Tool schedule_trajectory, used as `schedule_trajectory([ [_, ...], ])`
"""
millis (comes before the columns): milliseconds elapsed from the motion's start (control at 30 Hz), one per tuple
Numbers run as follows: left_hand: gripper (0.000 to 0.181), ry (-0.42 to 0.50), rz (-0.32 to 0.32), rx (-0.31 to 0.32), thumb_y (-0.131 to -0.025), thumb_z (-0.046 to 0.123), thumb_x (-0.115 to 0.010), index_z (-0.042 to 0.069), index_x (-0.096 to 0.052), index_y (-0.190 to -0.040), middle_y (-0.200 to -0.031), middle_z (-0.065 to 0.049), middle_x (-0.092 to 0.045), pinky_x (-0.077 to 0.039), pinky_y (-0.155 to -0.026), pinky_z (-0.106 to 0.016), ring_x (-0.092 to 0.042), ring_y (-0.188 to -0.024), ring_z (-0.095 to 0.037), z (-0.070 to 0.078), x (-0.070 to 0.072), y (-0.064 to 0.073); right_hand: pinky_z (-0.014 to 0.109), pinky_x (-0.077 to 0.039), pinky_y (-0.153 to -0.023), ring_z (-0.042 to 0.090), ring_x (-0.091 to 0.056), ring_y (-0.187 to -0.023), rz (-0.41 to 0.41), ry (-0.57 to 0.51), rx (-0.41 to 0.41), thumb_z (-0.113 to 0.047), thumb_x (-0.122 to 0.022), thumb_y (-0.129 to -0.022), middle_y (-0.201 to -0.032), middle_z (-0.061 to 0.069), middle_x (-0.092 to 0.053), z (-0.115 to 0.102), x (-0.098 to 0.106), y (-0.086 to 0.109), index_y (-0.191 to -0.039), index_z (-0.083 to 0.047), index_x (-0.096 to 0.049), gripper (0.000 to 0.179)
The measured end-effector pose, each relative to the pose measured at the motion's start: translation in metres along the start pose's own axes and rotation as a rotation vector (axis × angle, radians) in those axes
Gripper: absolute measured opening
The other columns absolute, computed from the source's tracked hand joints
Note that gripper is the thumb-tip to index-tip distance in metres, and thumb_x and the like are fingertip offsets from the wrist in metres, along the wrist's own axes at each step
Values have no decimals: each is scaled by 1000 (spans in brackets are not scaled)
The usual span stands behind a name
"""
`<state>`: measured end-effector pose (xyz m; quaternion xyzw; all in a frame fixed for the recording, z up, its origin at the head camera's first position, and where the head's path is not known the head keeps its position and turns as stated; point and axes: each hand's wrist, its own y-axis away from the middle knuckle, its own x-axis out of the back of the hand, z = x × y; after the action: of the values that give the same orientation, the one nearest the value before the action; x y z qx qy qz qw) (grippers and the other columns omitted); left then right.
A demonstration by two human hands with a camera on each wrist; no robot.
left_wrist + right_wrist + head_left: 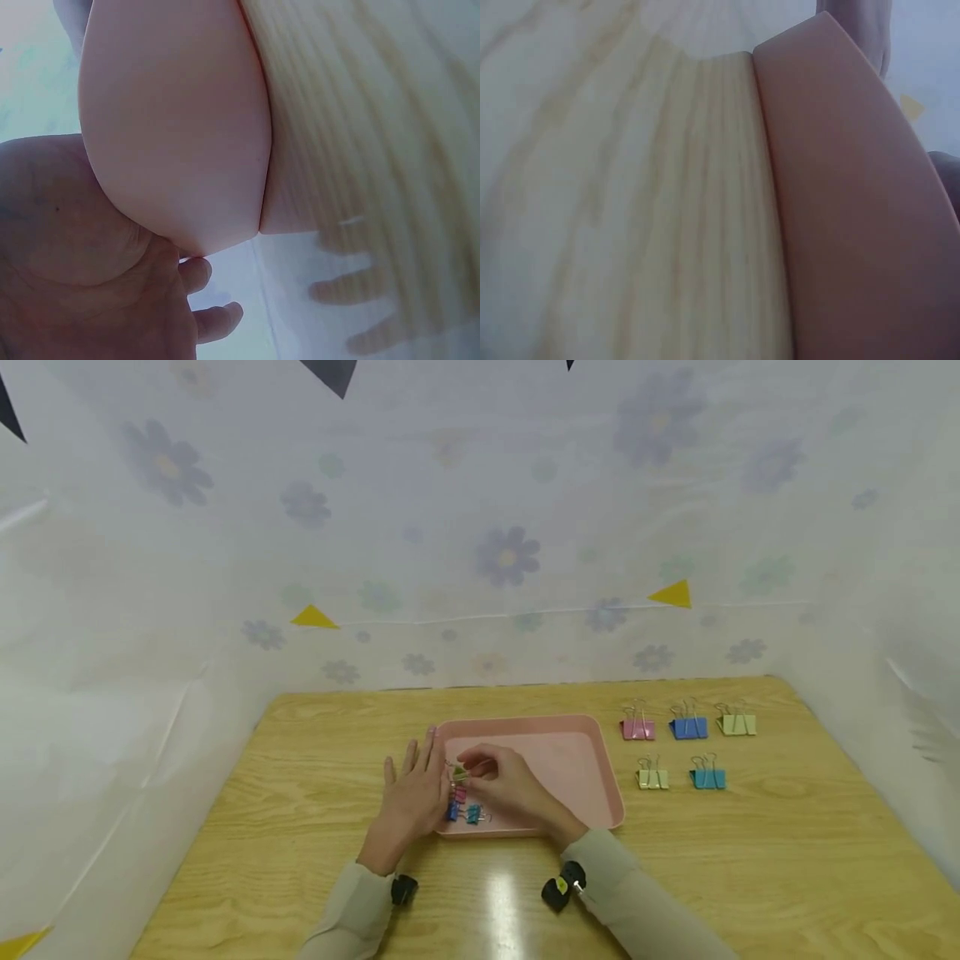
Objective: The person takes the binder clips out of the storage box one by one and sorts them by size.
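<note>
The left hand rested along the left edge of a pink tray, where the right hand pinched a small green clip near other small clips. Five larger binder clips sat to the right.

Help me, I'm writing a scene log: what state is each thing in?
Pink tray, open side up on the table
Left hand, fingers straight, at the tray's left side
Right hand, curled, pinching the small green clip
Small green clip, held
Small pink clip, inside tray
Small blue clip, inside tray
Small teal clip, inside tray
Five larger clips, outside tray
</note>
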<state>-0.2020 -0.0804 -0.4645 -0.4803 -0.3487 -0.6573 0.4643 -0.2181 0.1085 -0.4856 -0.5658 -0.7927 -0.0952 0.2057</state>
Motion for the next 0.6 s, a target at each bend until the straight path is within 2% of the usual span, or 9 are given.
schedule_trajectory([
  [333, 61, -30, -25, 8, -112, 29, -32, 5, -13, -165, -172, -12, -11, -11, -116, -72, -17, -154, -41, 5, 3, 0, 32, -56, -85, 13, -67, -93, -9, 29, 5, -6, -73, -93, -114, 2, -72, -1, -1, 0, -120, -9, -74, 27],
  [600, 61, -30, -20, 2, -112, 30, -30, 5, -12, -165, -172, -11, -10, -9, -117, -72, -16, -155, -40, 3, 1, -1, 32, -55, -84, 11, -66, -91, 11, 72, 32, -10, -72, -94, -105, -3, -73, -1, -1, 0, -115, -13, -76, 22],
])
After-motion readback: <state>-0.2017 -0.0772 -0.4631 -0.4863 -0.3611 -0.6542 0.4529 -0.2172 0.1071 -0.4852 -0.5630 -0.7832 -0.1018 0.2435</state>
